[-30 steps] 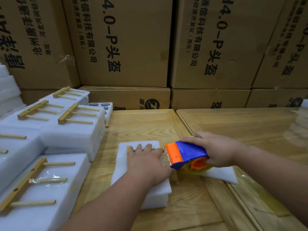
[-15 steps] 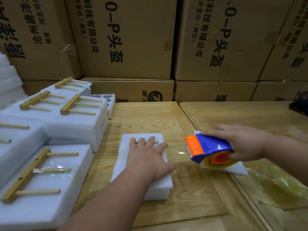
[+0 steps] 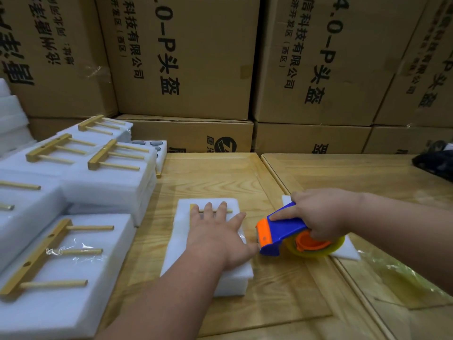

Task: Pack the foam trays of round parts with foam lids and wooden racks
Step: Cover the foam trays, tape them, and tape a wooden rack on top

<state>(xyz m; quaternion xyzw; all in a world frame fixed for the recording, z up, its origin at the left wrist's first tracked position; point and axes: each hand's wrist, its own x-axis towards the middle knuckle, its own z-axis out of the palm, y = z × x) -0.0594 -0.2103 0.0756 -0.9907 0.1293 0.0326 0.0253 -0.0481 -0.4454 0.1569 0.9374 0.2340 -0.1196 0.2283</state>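
A white foam pack lies on the wooden table in front of me, with a wooden rack on top, mostly hidden. My left hand presses flat on the rack and the foam lid, fingers spread. My right hand grips a blue and orange tape dispenser with a yellowish tape roll, its orange front edge just right of the pack, near my left thumb. A thin white foam sheet lies under the dispenser.
Several finished foam packs with wooden racks are stacked at the left. An open tray of round parts stands behind them. Cardboard boxes wall the far side. A dark object sits at far right. Clear plastic film lies right.
My right hand has brought the tape dispenser back left and lower, close to the pack's right side. My left hand has stayed pressed on the rack and foam.
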